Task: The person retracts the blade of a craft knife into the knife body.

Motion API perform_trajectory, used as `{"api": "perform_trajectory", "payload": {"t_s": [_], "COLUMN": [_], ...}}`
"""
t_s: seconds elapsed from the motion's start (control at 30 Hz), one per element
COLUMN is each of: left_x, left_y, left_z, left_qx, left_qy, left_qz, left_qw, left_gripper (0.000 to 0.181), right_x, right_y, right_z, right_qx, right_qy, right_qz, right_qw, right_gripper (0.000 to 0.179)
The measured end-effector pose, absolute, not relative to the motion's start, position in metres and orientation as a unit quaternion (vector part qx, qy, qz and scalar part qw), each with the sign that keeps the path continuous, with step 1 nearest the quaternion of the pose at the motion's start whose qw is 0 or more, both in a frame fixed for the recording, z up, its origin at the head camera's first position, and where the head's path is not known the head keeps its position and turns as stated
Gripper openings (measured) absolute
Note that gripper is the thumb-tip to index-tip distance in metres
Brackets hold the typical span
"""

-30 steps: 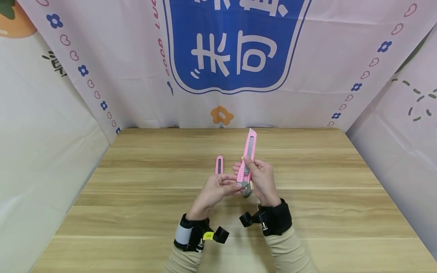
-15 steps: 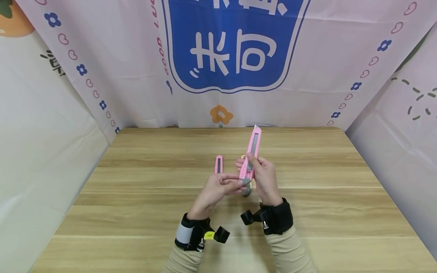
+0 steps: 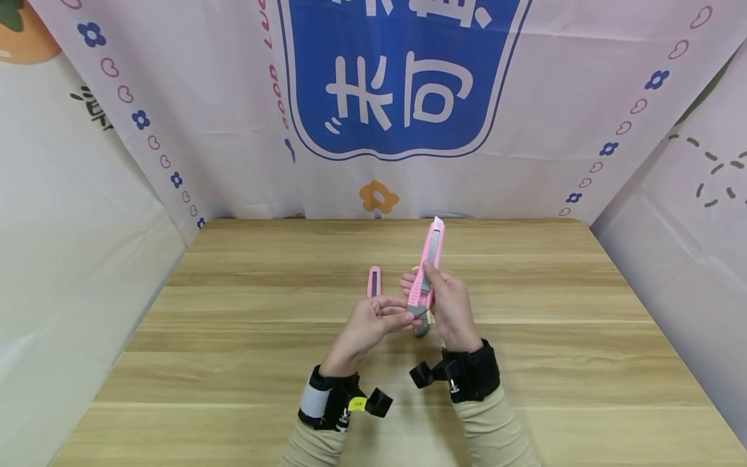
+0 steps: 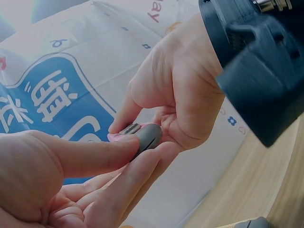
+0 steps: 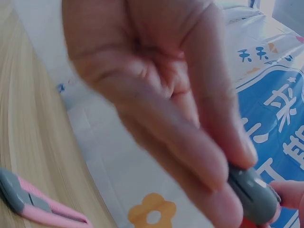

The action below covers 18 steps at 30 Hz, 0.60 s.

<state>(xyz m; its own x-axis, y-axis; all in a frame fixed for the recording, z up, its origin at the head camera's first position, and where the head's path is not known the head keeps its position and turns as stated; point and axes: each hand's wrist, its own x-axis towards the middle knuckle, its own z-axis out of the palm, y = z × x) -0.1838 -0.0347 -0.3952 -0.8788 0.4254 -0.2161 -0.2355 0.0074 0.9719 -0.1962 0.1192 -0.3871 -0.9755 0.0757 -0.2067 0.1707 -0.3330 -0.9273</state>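
A pink box cutter with a grey end cap is held up between both hands, its blade tip showing at the far end. My right hand grips its body, the thumb lying on the front by the grey slider. My left hand pinches the grey end cap between thumb and fingers, clearly seen in the left wrist view. Behind the left hand lies a second pink box cutter on the table, partly hidden. Below the held cutter, a grey-ended, yellowish cutter is mostly covered by the right hand.
The wooden tabletop reaches back to a printed white cloth hanging behind it. More cloth hangs at the left and right sides. Each wrist wears a black camera band over a beige sleeve.
The held box cutter has shifted slightly right with the right hand, then dipped back a little. Both hands keep their hold, and the cutters on the table stay in place.
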Motion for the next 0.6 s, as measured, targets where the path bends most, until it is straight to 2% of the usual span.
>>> {"api": "perform_trajectory", "payload": {"t_s": [0.6], "left_x": [-0.1835], "left_y": [-0.0324], "left_z": [-0.3973], "left_qx": [0.067], "left_qy": [0.673], "left_qz": [0.699], "left_qw": [0.233], "left_gripper": [0.028], "right_x": [-0.1951], "right_y": [0.1199], "right_z": [-0.3868], "right_qx": [0.106], "right_qy": [0.578], "right_qz": [-0.808], "right_qw": [0.03], "right_gripper": [0.04]}}
